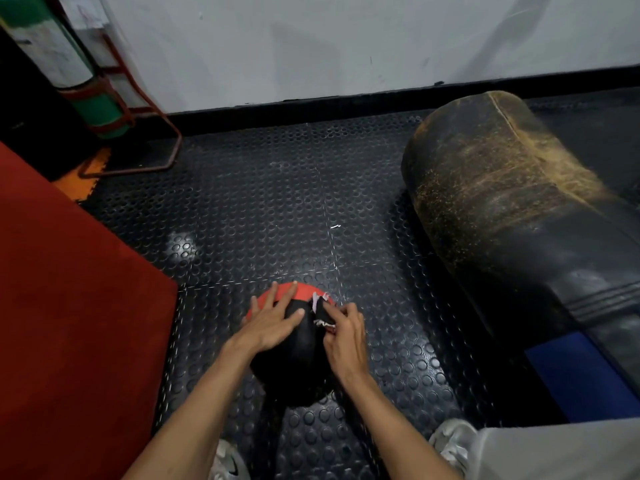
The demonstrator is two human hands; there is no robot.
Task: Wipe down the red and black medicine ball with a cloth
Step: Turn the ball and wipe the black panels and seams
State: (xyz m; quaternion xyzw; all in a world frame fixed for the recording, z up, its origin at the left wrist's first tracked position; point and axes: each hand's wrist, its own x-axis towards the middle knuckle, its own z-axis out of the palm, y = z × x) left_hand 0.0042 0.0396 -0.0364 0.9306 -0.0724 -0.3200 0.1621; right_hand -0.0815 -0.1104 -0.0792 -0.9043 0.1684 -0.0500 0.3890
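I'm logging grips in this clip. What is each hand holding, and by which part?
The right hand pinches a bunched cloth at its near edge against the medicine ball. The left hand holds nothing, lying flat on the ball.

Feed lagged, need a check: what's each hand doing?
Left hand: open, fingers flat on the ball.
Right hand: closed on the cloth, against the ball.

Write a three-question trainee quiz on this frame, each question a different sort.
1. True or false: the left hand lies flat with fingers spread on the medicine ball.
2. Which hand grips the cloth? A) left B) right C) both
3. Fill in: the worn punching bag lies to the ball's ____.

Key: 1 true; 2 B, the right hand; 3 right.
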